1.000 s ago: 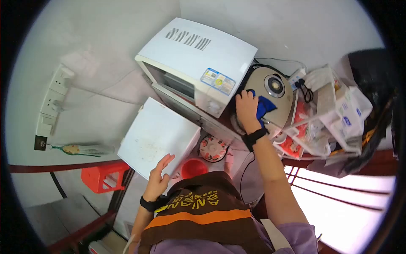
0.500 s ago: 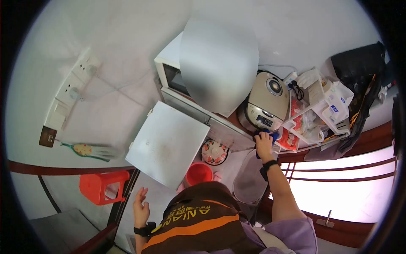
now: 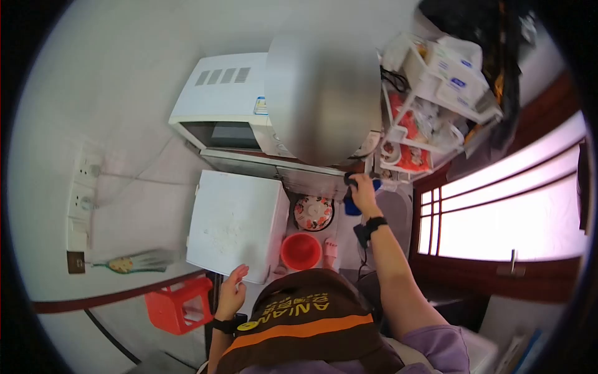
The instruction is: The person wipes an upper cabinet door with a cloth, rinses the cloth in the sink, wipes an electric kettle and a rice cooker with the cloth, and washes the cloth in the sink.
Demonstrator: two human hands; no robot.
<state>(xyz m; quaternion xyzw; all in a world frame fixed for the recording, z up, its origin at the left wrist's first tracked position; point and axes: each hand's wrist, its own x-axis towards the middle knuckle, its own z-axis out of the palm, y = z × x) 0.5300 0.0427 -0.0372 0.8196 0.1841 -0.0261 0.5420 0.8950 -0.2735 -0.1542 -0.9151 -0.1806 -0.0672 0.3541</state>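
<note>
My right hand (image 3: 363, 192) grips a dark blue cloth (image 3: 354, 204), part of which hangs below the fingers. It is at the front edge of the counter (image 3: 311, 176), left of the white storage rack (image 3: 398, 134). Only a sliver of the rice cooker (image 3: 371, 144) shows, as a smooth grey oval hides most of it. My left hand (image 3: 232, 294) is empty, fingers stretched out, beside the near edge of a white box-shaped appliance (image 3: 233, 218). Below the counter sits a lidded pot with a floral pattern (image 3: 313, 212).
A white microwave (image 3: 218, 87) stands on the counter, partly behind the oval. On the floor are a red basin (image 3: 301, 251) and a grey bin (image 3: 398, 215). A red stool (image 3: 177, 305) stands at left. Sockets (image 3: 81, 199) line the left wall; a bright window (image 3: 498, 206) is at right.
The view has shifted, showing more of the microwave and less of the rice cooker. My right hand, still holding the cloth, has come away from the cooker's front. My left hand has risen toward the white appliance.
</note>
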